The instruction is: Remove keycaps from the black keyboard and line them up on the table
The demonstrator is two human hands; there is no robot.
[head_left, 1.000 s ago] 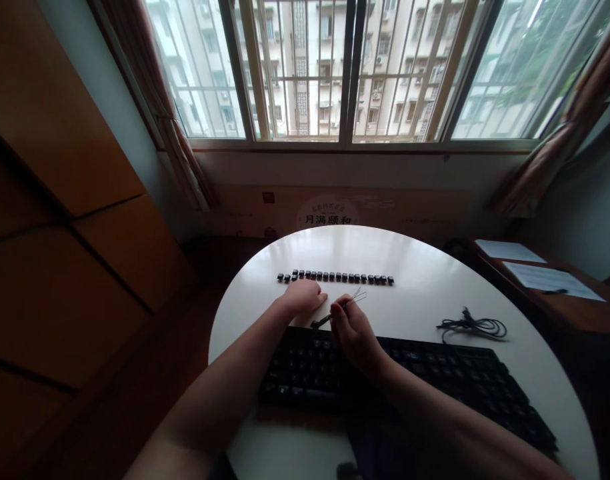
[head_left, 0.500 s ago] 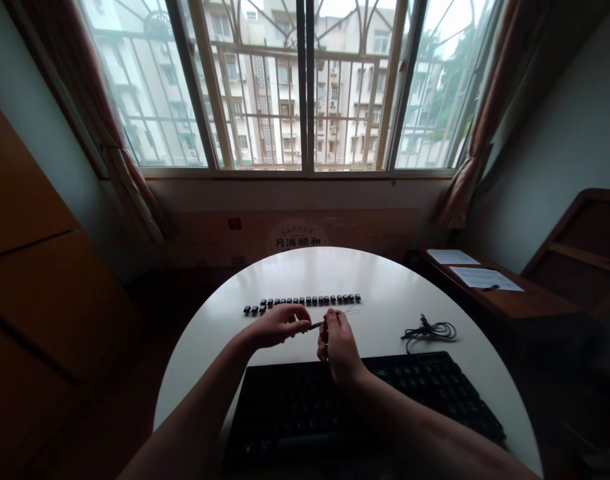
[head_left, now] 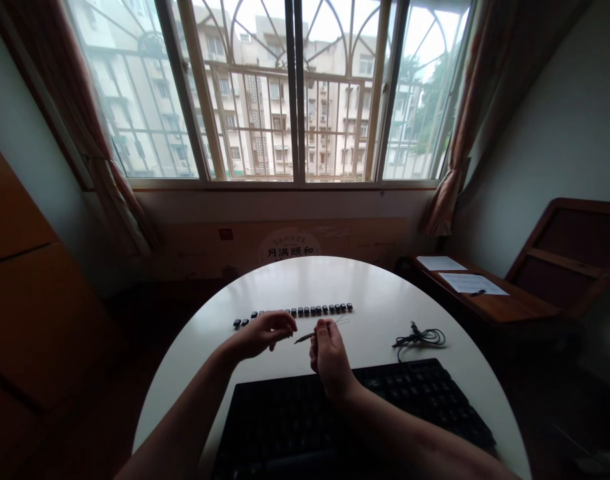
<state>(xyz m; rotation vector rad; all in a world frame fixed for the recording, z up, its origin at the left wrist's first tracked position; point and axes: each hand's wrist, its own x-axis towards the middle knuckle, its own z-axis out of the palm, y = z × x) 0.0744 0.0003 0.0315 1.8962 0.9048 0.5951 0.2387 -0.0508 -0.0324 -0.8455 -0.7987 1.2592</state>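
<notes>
The tool (head_left: 305, 338) lies crosswise between the two hands, and its bearing on the left hand (head_left: 261, 333) is what matters here. The fingers of the right hand (head_left: 331, 353) are clamped on it near its middle, thumb on top, so that one end sticks out on either side of the grip. Its long axis runs mainly left to right, aslant: the dark, narrow end points left and a little toward the worktop's near side, while the thin wire end reaches right and toward the worktop's far edge.

The narrow end stops just short of the left fingers, with a small gap between; it lies to their right and slightly nearer the wearer. The left hand is therefore the nearer one to that end, and the right hand the nearer to the wires. The left fingers are curled, palm side turned toward the tool; whether they are together on something small cannot be told.

Both hands are over the stretch of worktop (head_left: 369, 280) between the keycaps (head_left: 319, 310) and the far edge of the keyboard (head_left: 419, 390). The keycaps form a row toward the worktop's far edge, partly hidden behind the left hand. The keyboard lies toward the near side, under the right forearm, and a bundled cable (head_left: 421, 337) rests beyond its far right corner.
</notes>
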